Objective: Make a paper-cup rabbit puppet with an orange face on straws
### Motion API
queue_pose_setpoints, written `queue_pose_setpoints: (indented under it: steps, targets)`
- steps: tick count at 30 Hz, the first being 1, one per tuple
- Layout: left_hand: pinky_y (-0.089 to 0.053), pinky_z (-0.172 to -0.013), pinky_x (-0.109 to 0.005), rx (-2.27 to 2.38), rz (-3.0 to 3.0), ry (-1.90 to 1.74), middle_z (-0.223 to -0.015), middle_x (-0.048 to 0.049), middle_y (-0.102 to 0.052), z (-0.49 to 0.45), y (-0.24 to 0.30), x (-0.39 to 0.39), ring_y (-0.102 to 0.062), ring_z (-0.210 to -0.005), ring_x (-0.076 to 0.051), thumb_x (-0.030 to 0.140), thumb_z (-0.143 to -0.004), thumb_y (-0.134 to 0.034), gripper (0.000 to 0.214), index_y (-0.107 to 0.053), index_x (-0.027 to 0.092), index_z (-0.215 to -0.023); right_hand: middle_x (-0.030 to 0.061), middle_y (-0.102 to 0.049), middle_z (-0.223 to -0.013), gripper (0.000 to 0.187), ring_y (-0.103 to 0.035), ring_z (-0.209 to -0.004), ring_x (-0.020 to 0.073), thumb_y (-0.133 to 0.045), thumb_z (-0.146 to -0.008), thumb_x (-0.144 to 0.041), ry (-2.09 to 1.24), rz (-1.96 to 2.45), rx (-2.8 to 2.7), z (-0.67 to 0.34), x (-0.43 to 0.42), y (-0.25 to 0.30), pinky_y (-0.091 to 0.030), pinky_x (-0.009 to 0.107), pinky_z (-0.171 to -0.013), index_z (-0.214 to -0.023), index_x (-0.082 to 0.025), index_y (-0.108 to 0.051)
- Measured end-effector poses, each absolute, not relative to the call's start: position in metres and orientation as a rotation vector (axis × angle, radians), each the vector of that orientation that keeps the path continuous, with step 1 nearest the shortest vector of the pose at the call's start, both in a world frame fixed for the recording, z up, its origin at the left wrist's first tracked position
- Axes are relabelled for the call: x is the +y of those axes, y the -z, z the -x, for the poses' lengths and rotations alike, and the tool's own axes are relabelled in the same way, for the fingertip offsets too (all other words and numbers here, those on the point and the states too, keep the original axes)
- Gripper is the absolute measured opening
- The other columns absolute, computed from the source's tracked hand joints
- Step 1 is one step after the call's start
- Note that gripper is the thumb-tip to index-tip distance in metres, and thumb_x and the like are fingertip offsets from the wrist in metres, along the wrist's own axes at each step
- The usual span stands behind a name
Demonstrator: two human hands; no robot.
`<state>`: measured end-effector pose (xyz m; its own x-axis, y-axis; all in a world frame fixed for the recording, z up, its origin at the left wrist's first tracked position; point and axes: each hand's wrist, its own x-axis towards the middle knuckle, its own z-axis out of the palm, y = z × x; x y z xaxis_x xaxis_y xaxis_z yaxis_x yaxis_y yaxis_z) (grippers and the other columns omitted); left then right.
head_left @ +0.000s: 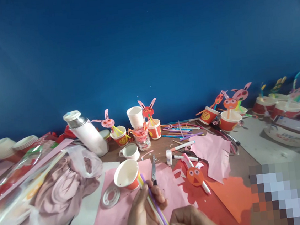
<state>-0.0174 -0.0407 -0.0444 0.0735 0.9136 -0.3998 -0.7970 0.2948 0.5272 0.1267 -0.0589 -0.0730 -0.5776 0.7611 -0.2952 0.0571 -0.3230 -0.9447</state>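
Observation:
My left hand [144,209] is closed around a few long thin strips, purple [156,203] and pale yellow, that look like pipe cleaners. The fingers of my right hand [195,222] pinch near their lower end. Just beyond my left hand stands a red-and-white paper cup [126,174], its mouth tilted toward me. A pointed blade with a dark handle [153,171] lies behind my left fingers, its handle partly hidden. Left of the cup sits a white tape ring [111,196] on pink paper [110,217].
An orange paper face [195,176] lies on markers over red paper [213,206]. Behind are a white thermos [88,135], a small mug [129,152], loose pipe cleaners [181,130], and cups with paper animal heads [119,137]. Plastic bags [85,162] cover the left side.

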Motion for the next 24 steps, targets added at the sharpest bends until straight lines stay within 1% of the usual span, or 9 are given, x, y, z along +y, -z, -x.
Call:
queue_pose_setpoints:
  steps: [6,10,13,18,22,23,24]
  targets:
    - [-0.044,-0.054,-0.026,0.781,-0.202,-1.292,-0.057,-0.0001,-0.059,0.017,0.043,-0.041,-0.052,-0.052,-0.012,0.025,-0.064,-0.071,0.015,-0.062,0.015,-0.072,-0.0040,-0.043,-0.056,0.041,-0.034,-0.051,0.0053,-0.058,-0.073,-0.052,-1.949,1.144,-1.453,-0.126,-0.059,0.074,-0.026,0.015,-0.043,-0.069,-0.012,-0.057]
    - [-0.045,-0.056,-0.026,0.795,-0.205,-1.311,-0.058,-0.0001,-0.059,0.017,0.041,-0.041,-0.052,-0.053,-0.011,0.024,-0.065,-0.070,0.015,-0.062,0.015,-0.074,-0.0036,-0.044,-0.054,0.041,-0.035,-0.050,0.0054,-0.055,-0.074,-0.052,-1.914,1.132,-1.512,-0.128,-0.057,0.066,-0.024,0.016,-0.042,-0.067,-0.012,-0.057]
    - [-0.044,-0.054,-0.025,0.820,-0.189,-1.305,-0.057,-0.0004,-0.058,0.017,0.039,-0.042,-0.053,-0.052,-0.012,0.025,-0.063,-0.072,0.018,-0.062,0.015,-0.073,-0.0038,-0.044,-0.054,0.031,-0.037,-0.051,0.0059,-0.059,-0.072,-0.041,-1.880,1.199,-1.579,-0.129,-0.055,0.056,-0.024,0.016,-0.044,-0.063,-0.012,-0.055]
    - [-0.043,-0.052,-0.023,0.833,-0.108,-1.299,-0.057,0.0001,-0.059,0.019,0.039,-0.041,-0.053,-0.050,-0.011,0.025,-0.054,-0.077,0.025,-0.062,0.014,-0.071,-0.0058,-0.043,-0.055,0.016,-0.037,-0.051,0.0051,-0.049,-0.075,-0.026,-1.793,1.356,-1.768,-0.139,-0.055,0.053,-0.026,0.015,-0.045,-0.064,-0.015,-0.055]
    - [-0.045,-0.055,-0.026,0.776,-0.110,-1.377,-0.059,-0.0001,-0.059,0.025,0.038,-0.038,-0.055,-0.053,-0.012,0.023,-0.060,-0.074,0.019,-0.061,0.014,-0.070,-0.0072,-0.042,-0.050,0.009,-0.038,-0.049,0.0051,-0.053,-0.066,-0.019,-1.612,1.468,-2.107,-0.168,-0.057,0.039,-0.024,0.016,-0.043,-0.058,-0.017,-0.054]
    - [-0.046,-0.056,-0.027,0.760,-0.100,-1.392,-0.060,-0.0001,-0.059,0.027,0.037,-0.037,-0.055,-0.054,-0.012,0.022,-0.061,-0.073,0.017,-0.060,0.015,-0.070,-0.0070,-0.044,-0.050,0.007,-0.040,-0.049,0.0057,-0.055,-0.064,-0.017,-1.535,1.497,-2.183,-0.178,-0.056,0.031,-0.024,0.017,-0.044,-0.057,-0.017,-0.054]
    - [-0.046,-0.057,-0.028,0.749,-0.087,-1.396,-0.060,0.0000,-0.059,0.028,0.037,-0.037,-0.055,-0.054,-0.013,0.021,-0.061,-0.072,0.017,-0.059,0.015,-0.070,-0.0067,-0.047,-0.051,0.006,-0.042,-0.049,0.0063,-0.053,-0.064,-0.015,-1.473,1.518,-2.238,-0.189,-0.052,0.021,-0.026,0.017,-0.044,-0.059,-0.018,-0.056]
